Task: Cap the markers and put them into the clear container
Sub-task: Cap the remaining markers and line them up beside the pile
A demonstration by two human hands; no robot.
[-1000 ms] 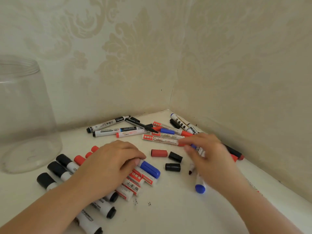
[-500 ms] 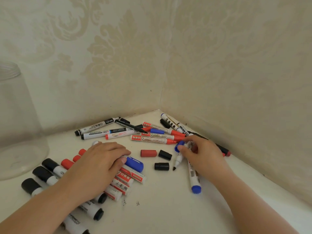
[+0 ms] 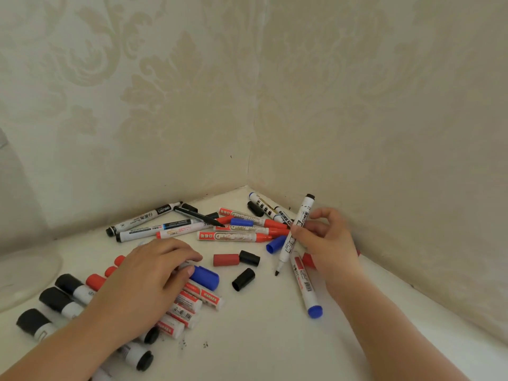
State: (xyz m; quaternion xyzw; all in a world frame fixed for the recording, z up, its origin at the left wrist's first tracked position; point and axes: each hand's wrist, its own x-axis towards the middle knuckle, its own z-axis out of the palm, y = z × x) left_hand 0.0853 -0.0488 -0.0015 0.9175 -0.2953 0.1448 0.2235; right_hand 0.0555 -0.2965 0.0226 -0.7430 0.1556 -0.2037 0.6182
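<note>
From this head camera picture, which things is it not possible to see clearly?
- Clear container: cut off by the left edge of the head view, so its contents cannot be seen.
- Markers under the left hand: the hand hides their middles.
- Red piece behind the right hand: cap or marker, unclear.
- Labels: too small to read.

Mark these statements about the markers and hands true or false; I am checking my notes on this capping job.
1. The right hand holds an uncapped black-tipped white marker. True.
2. That marker's tip points up. False: it points down toward the white tabletop.
3. The left hand rests on a pile of capped markers. True.
4. Two loose black caps lie between the hands. True.
5. The loose red cap stands upright. False: it lies on its side.
</note>
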